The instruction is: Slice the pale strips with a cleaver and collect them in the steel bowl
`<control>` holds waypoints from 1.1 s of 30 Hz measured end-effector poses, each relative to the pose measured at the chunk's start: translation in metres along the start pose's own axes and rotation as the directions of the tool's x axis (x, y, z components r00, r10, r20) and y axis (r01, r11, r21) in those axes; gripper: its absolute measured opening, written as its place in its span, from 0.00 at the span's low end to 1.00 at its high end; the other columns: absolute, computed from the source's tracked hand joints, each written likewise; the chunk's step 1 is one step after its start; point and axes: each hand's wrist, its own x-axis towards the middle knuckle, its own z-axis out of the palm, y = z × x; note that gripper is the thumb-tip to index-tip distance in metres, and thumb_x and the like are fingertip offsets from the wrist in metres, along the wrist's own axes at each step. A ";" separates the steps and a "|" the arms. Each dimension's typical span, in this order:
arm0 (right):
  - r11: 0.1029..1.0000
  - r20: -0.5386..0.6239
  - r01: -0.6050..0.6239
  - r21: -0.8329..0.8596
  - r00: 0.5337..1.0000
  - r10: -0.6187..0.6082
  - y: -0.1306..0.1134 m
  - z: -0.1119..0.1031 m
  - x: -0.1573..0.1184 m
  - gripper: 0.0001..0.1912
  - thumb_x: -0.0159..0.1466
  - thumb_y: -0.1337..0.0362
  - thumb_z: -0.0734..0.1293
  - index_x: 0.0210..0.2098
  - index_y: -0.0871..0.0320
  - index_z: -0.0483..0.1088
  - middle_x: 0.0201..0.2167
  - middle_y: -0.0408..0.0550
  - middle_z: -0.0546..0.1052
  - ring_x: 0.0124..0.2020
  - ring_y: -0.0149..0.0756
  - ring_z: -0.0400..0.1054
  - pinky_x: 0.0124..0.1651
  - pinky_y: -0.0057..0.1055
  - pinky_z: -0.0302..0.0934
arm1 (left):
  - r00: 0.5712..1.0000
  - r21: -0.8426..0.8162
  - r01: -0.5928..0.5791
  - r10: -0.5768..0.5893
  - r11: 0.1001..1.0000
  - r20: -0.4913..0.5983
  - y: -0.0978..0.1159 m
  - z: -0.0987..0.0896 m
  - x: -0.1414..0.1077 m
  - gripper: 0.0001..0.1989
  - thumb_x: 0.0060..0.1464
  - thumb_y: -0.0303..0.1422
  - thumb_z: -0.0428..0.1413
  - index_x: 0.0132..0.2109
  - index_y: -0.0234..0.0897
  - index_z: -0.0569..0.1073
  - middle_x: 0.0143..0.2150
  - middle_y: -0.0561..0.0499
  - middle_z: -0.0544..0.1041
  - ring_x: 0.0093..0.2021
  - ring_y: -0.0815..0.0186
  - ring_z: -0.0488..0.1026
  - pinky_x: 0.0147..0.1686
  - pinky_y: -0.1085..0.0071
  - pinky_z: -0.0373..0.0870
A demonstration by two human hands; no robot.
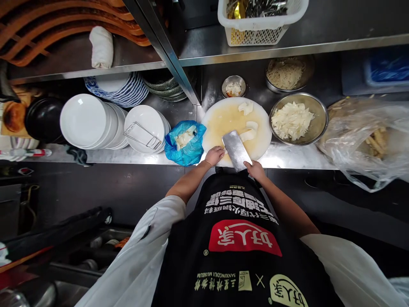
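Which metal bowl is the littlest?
The small bowl just beyond the board. The bowl of pale slices and the bowl of shreds, both further right, are much wider.

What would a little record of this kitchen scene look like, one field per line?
Right hand: gripping the handle end of a metal cleaver
Left hand: beside the blade; anything held is unclear
Cutting board: round, whitish, bearing pale slices
Left of board: blue plastic bag containing pale pieces
Right of board: metal bowl of pale slices, then clear plastic bag
Behind board: small metal bowl
Shelf above: white plastic basket
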 end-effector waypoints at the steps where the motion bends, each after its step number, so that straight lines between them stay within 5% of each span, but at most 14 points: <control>1: 1.000 -0.003 -0.004 -0.006 1.000 0.004 -0.001 0.001 0.001 0.22 0.69 0.45 0.61 0.35 0.57 0.71 0.21 0.45 0.74 0.21 0.35 0.67 0.29 0.29 0.60 | 1.000 -0.001 -0.009 0.009 1.000 -0.002 -0.001 0.000 0.000 0.11 0.66 0.31 0.52 0.42 0.36 0.80 0.45 0.44 0.78 0.48 0.61 0.73 0.53 0.64 0.71; 7: 0.998 -0.003 0.002 -0.062 1.000 -0.002 -0.006 0.007 0.009 0.23 0.70 0.45 0.60 0.41 0.59 0.73 0.22 0.47 0.76 0.23 0.37 0.69 0.31 0.29 0.61 | 0.998 -0.019 -0.054 0.053 0.998 -0.016 -0.004 0.002 0.000 0.11 0.66 0.31 0.52 0.43 0.36 0.79 0.46 0.44 0.78 0.49 0.61 0.73 0.53 0.63 0.72; 12: 0.979 -0.009 0.010 -0.205 1.000 -0.012 0.006 0.007 -0.001 0.25 0.70 0.44 0.61 0.43 0.61 0.75 0.33 0.55 0.80 0.37 0.43 0.75 0.39 0.30 0.63 | 0.997 -0.025 -0.078 0.077 0.997 -0.031 -0.008 0.004 0.000 0.12 0.67 0.32 0.50 0.43 0.36 0.79 0.46 0.44 0.78 0.49 0.62 0.74 0.53 0.63 0.72; 18: 0.952 -0.076 0.049 -0.301 0.994 -0.076 -0.028 0.014 0.013 0.28 0.70 0.44 0.62 0.52 0.63 0.73 0.46 0.64 0.79 0.51 0.49 0.72 0.48 0.32 0.61 | 0.998 -0.013 -0.061 0.060 0.998 -0.021 0.001 0.001 0.000 0.09 0.65 0.31 0.51 0.40 0.37 0.77 0.45 0.44 0.77 0.49 0.60 0.73 0.54 0.62 0.71; 22: 0.929 -0.052 0.052 -0.366 0.996 -0.076 -0.036 0.007 -0.002 0.24 0.71 0.46 0.61 0.48 0.61 0.73 0.43 0.62 0.79 0.47 0.47 0.73 0.45 0.32 0.61 | 0.985 -0.058 0.140 -0.145 0.988 -0.096 -0.003 -0.006 0.016 0.05 0.58 0.25 0.54 0.36 0.37 0.74 0.40 0.45 0.75 0.45 0.59 0.73 0.49 0.62 0.73; 25: 0.907 -0.039 0.058 -0.418 0.996 -0.081 -0.015 -0.010 -0.032 0.22 0.71 0.46 0.60 0.44 0.58 0.74 0.41 0.59 0.80 0.44 0.46 0.74 0.43 0.31 0.61 | 0.893 -0.153 0.344 -0.373 0.927 -0.251 -0.019 -0.019 0.035 0.08 0.56 0.22 0.52 0.37 0.38 0.73 0.39 0.46 0.74 0.41 0.60 0.73 0.45 0.63 0.74; 27: 0.900 -0.055 0.047 -0.432 0.995 -0.078 0.006 -0.024 -0.051 0.23 0.72 0.46 0.59 0.43 0.58 0.75 0.40 0.57 0.80 0.43 0.46 0.74 0.42 0.31 0.60 | 0.846 -0.165 0.389 -0.422 0.906 -0.324 -0.028 -0.031 0.045 0.11 0.57 0.22 0.50 0.41 0.37 0.74 0.43 0.45 0.75 0.43 0.60 0.73 0.48 0.63 0.73; 29: 0.903 -0.094 0.016 -0.430 0.994 -0.063 0.027 -0.038 -0.065 0.23 0.72 0.46 0.59 0.45 0.58 0.75 0.40 0.57 0.81 0.42 0.46 0.75 0.41 0.31 0.60 | 0.910 -0.104 0.293 -0.310 0.950 -0.274 -0.028 -0.040 0.047 0.13 0.56 0.22 0.50 0.45 0.36 0.75 0.48 0.43 0.75 0.49 0.59 0.72 0.53 0.62 0.72; 31: 0.905 -0.137 -0.029 -0.425 0.990 -0.033 0.044 -0.048 -0.072 0.24 0.72 0.47 0.58 0.47 0.59 0.75 0.40 0.57 0.81 0.42 0.46 0.75 0.40 0.31 0.59 | 0.995 -0.045 0.056 -0.059 0.997 -0.080 -0.019 -0.043 0.045 0.16 0.55 0.24 0.54 0.50 0.36 0.75 0.53 0.42 0.74 0.56 0.56 0.70 0.58 0.61 0.69; 33: 0.899 -0.166 -0.074 -0.431 0.986 0.001 0.055 -0.056 -0.073 0.25 0.72 0.47 0.58 0.48 0.60 0.75 0.39 0.58 0.81 0.42 0.47 0.76 0.39 0.31 0.59 | 0.983 -0.034 -0.143 0.146 0.989 0.108 -0.005 -0.039 0.042 0.22 0.53 0.25 0.57 0.56 0.36 0.74 0.59 0.42 0.72 0.61 0.54 0.67 0.62 0.59 0.65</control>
